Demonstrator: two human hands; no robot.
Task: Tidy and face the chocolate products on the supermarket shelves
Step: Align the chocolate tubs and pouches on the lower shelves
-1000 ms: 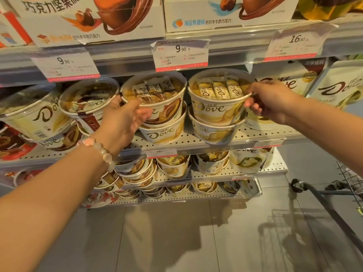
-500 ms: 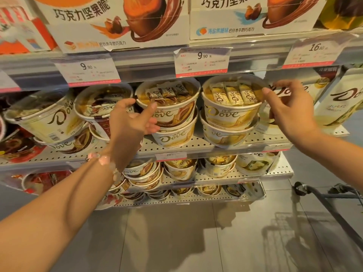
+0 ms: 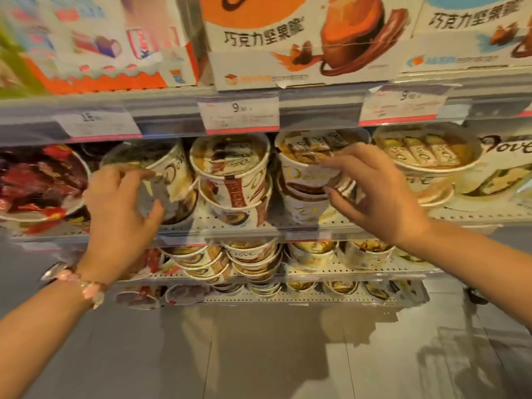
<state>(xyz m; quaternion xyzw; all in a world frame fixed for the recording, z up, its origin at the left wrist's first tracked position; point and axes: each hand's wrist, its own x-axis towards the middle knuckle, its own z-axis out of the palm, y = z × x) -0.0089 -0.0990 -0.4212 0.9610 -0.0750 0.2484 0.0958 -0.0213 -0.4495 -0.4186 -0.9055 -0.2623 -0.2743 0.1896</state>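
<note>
At the frame's left, a red bowl (image 3: 37, 182) of wrapped sweets sits on the middle shelf (image 3: 230, 226). Just right of it, the left hand (image 3: 121, 205) reaches a tilted tub (image 3: 161, 180), fingertips on its rim and thumb against its side, grasping it loosely. Next along, at centre, stands an untouched stack (image 3: 233, 182) of two tubs. Right of centre, the right hand (image 3: 371, 194) grips the front of another tub (image 3: 305, 168), fingers curled over its rim and wall. At the far right a yellow tub (image 3: 426, 156) sits beside a pouch (image 3: 501, 168).
</note>
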